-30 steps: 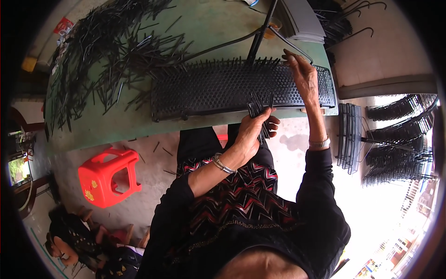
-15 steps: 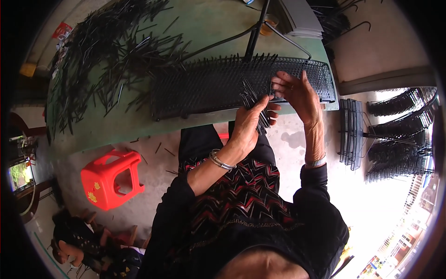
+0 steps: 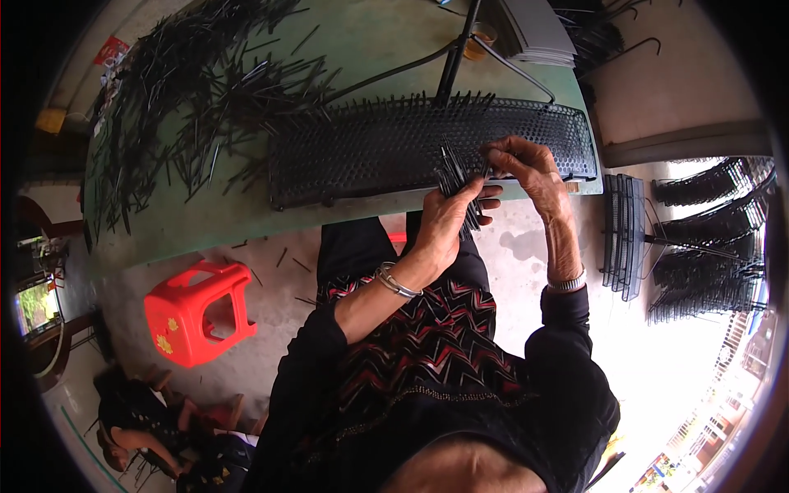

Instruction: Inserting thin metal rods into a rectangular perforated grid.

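Observation:
My left hand (image 3: 446, 220) is closed round a bundle of thin black sticks (image 3: 454, 174), which point up and away from me. Just to its right, my right hand (image 3: 523, 164) pinches a thin dark stick between thumb and fingertips; most of that stick is hidden by the fingers. Both hands are over the near edge of a long black perforated metal panel (image 3: 370, 160), slightly curved, lying on the green table (image 3: 156, 246). A row of black sticks stands up along the panel's far edge, on its left and middle part. Black rods rise from behind the panel.
Loose black sticks (image 3: 189, 99) lie heaped on the table's left side. Far right stand a cup of amber liquid (image 3: 479, 43) and stacked grey sheets (image 3: 534, 33). A red plastic stool (image 3: 197, 316) is on the floor at left. Black panels (image 3: 625, 234) stand at right. Another person (image 3: 148, 427) sits lower left.
My right hand's fingers have gone from spread to pinched beside the bundle. My left hand, still holding the bundle, has shifted slightly to the right.

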The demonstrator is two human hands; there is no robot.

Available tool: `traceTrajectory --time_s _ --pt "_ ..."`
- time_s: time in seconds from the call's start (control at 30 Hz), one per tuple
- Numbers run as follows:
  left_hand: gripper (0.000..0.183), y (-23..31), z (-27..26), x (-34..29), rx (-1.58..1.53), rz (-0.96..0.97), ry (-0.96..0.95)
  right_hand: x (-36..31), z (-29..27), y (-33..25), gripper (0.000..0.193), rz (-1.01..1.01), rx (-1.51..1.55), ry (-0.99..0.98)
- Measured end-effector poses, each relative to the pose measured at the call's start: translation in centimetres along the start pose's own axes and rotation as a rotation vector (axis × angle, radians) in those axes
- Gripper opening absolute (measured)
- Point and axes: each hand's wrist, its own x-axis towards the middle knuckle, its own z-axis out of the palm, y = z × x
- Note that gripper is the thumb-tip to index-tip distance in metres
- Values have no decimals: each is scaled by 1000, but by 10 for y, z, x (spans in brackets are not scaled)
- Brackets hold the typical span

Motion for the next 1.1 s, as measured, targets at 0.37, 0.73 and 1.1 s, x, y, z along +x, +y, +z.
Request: traceTrajectory --time_s 0.37,0.73,1.1 --pt "32 -8 -1 4 23 -16 23 2 -8 -13 14 -14 -100 -69" --pt "28 -19 1 15 -109 -181 -2 53 -28 -9 15 -436 -334 587" --pt "28 -21 0 12 -146 -229 12 64 -27 -10 12 -506 -557 623"
